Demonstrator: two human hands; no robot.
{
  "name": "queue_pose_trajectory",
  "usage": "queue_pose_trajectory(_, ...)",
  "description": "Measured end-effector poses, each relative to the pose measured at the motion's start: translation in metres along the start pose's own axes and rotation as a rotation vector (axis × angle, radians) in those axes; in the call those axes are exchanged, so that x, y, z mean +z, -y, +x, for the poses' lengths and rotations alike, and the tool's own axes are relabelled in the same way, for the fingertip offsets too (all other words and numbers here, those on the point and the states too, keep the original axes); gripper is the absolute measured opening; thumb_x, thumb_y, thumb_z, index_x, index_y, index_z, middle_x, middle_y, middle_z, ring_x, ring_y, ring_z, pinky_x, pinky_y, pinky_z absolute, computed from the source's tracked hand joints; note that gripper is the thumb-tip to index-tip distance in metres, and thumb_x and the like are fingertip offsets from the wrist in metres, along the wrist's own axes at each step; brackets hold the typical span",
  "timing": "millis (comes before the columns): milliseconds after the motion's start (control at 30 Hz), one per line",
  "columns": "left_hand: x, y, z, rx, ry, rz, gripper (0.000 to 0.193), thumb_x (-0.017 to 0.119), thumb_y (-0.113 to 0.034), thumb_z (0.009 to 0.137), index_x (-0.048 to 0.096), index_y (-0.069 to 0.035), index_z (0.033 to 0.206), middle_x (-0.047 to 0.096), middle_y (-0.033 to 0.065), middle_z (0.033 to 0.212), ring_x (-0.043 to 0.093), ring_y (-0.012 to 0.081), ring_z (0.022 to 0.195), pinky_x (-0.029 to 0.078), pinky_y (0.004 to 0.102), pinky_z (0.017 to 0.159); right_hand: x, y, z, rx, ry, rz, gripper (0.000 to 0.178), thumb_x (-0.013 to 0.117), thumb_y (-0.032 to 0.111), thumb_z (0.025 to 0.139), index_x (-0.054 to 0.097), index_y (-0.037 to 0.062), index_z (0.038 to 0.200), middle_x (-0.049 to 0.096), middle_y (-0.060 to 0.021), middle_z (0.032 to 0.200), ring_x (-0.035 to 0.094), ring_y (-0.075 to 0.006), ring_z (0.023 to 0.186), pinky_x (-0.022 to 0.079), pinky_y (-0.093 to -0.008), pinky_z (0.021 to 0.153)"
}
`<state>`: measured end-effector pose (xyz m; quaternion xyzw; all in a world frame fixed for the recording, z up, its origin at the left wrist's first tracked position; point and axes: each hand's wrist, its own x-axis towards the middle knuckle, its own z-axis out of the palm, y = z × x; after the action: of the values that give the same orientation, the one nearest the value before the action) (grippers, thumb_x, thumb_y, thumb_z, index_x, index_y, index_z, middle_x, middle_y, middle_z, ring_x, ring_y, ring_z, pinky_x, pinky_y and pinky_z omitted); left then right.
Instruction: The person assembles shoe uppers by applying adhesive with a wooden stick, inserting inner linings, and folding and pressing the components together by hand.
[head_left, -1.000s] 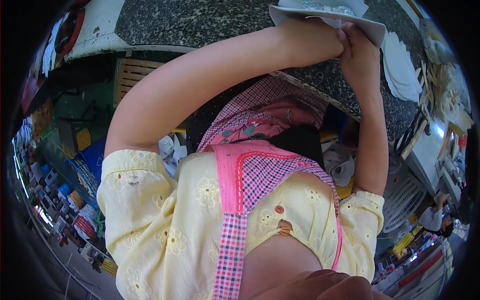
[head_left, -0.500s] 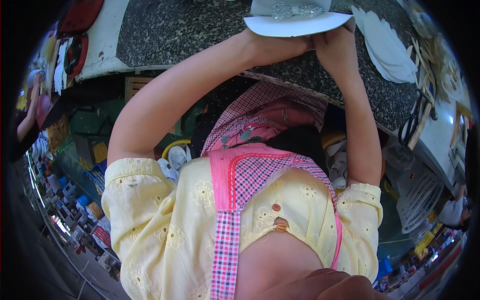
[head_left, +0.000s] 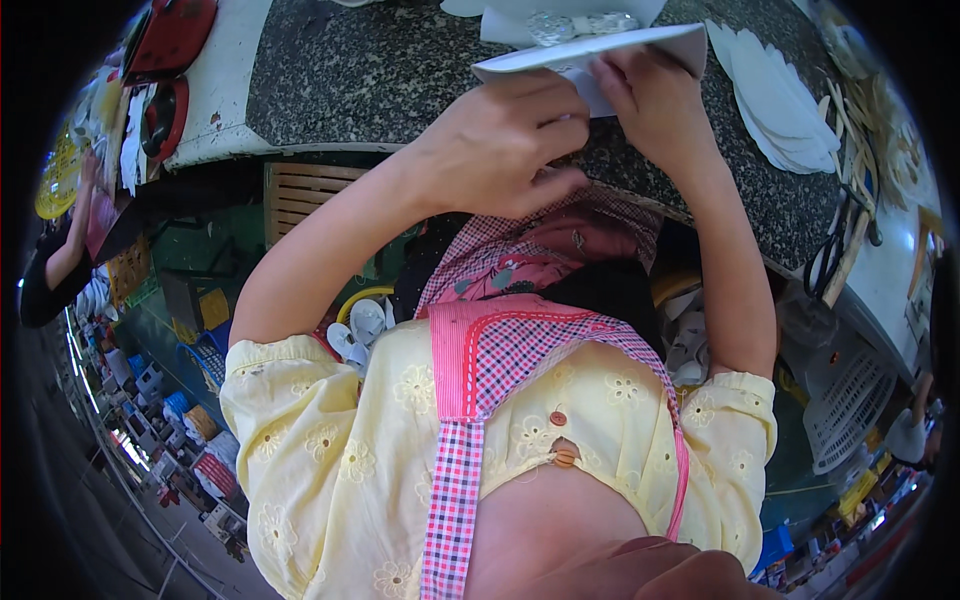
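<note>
The person's right hand (head_left: 660, 105) is bent around a white curved piece (head_left: 590, 52), holding it just above that hand. The left hand (head_left: 515, 145) is half open, fingers curled, just under the piece; whether it touches cannot be told. A shiny bow (head_left: 552, 30) is above both hands. White flat shapes (head_left: 770, 100) lie right of the right hand.

A speckled dark desk (head_left: 330, 85) spreads under the grip (head_left: 655, 110). Just right of the grip, flat white pieces (head_left: 775, 100) lie fanned out, with pale strips (head_left: 845, 130) farther right. Well below and right of it stands a white perforated basket (head_left: 850, 410). Left of the grip, lower down, is a slatted wooden item (head_left: 310, 195); much farther left, another person's arm (head_left: 68, 258).
</note>
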<state>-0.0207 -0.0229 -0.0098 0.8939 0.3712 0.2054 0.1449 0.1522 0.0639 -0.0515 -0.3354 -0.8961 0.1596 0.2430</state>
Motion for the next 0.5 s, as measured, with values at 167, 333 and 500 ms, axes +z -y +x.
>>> queue_pose_trajectory(167, 0.024, 0.000, -0.017, -0.287, 0.008, 0.418, 0.035, 0.062, -0.008, 0.067, 0.056, -0.003, 0.100, 0.057, 0.0134, 0.094, 0.056, 0.0285, 0.088, 0.045, 0.0364, 0.079, 0.012, -0.007, -0.020, -0.136, 0.104, -0.226, 0.021, 0.062, 0.017, 0.071, 0.059, 0.0032, 0.086, 0.060, -0.0156, 0.080, 0.058, -0.0326, 0.074, 0.046, -0.0395, 0.069)
queue_pose_trajectory(333, 0.031, 0.010, -0.028, -0.240, -0.145, 0.392, 0.017, 0.051, -0.006, 0.071, 0.058, -0.002, 0.086, 0.057, 0.0117, 0.084, 0.059, 0.0266, 0.076, 0.048, 0.0310, 0.067, 0.014, 0.017, -0.017, -0.340, -0.063, -0.223, 0.025, 0.061, 0.008, 0.064, 0.057, 0.0083, 0.088, 0.058, -0.0059, 0.084, 0.059, -0.0206, 0.076, 0.049, -0.0296, 0.058)
queue_pose_trajectory(500, 0.031, 0.013, -0.037, -0.224, -0.155, 0.335, 0.015, 0.052, -0.008, 0.072, 0.057, -0.001, 0.084, 0.056, 0.0137, 0.080, 0.058, 0.0280, 0.076, 0.047, 0.0341, 0.067, 0.011, 0.021, -0.015, -0.410, 0.013, -0.286, 0.019, 0.056, 0.006, 0.064, 0.055, 0.0084, 0.083, 0.056, -0.0030, 0.082, 0.058, -0.0193, 0.077, 0.049, -0.0301, 0.058)
